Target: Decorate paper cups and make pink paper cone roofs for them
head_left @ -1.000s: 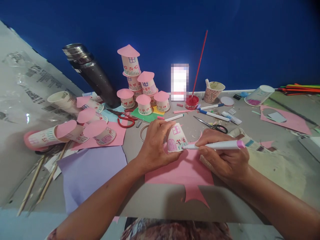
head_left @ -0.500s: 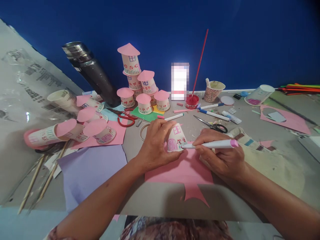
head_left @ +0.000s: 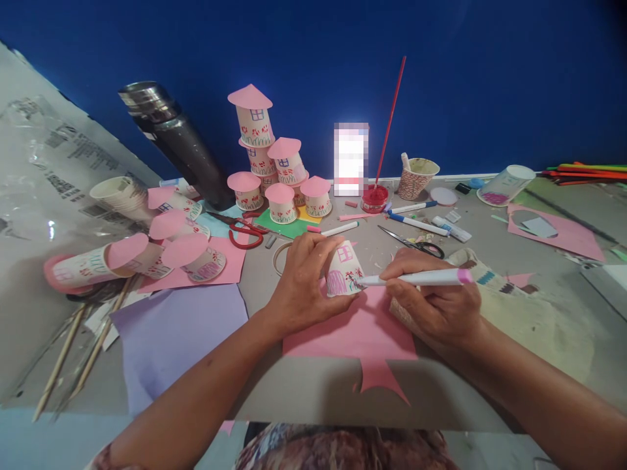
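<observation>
My left hand [head_left: 300,281] is wrapped around an upturned paper cup [head_left: 345,269] drawn with a pink window, a purple door and red flowers. The cup stands on a pink paper sheet [head_left: 360,336] in front of me. My right hand [head_left: 434,303] grips a white marker with a pink end [head_left: 421,278], and its tip touches the cup's lower right side.
A stack of cup houses with pink roofs [head_left: 274,166] stands at the back, beside a dark steel flask [head_left: 174,140]. More cup houses [head_left: 147,251] lie at the left. Red scissors [head_left: 242,232], black scissors [head_left: 414,243], a red paint pot [head_left: 375,198], markers and a purple sheet [head_left: 181,333] surround my hands.
The marker's rear end has shifted slightly while its tip stays on the cup. My left hand keeps its hold.
</observation>
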Available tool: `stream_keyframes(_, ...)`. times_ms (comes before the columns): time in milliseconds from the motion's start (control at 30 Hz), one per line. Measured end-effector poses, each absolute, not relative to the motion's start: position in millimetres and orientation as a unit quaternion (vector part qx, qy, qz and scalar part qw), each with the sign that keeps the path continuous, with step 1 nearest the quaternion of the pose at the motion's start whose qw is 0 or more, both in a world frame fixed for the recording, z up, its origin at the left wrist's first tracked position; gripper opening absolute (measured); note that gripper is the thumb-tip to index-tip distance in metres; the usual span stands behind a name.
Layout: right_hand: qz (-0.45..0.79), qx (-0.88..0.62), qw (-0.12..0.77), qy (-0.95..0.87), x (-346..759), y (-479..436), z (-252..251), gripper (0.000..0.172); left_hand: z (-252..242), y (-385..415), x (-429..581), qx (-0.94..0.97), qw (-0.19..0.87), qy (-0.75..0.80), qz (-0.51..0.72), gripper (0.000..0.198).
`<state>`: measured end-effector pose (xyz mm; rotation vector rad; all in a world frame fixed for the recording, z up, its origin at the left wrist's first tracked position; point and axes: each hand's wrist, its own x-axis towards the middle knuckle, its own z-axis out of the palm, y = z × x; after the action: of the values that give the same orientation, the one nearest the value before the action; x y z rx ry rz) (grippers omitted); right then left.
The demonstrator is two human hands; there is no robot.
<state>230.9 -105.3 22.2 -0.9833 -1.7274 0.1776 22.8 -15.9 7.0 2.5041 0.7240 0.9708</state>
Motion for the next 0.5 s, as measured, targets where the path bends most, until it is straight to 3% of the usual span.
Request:
stream_keyframes(267, 0.077, -0.498, 0.631, -0.59, 241.4, -100.5, 10.1, 0.01, 0.7, -10.5, 23.0, 0.861, 0.232, 0.257, 0.372, 0.068)
stream_keyframes(500, 0.189, -0.542, 0.644, -0.505, 257.9, -78.0, -8.9, 0.02, -11.1, -7.4, 21.0, 0.749, 0.478, 0.277, 0.365, 0.077)
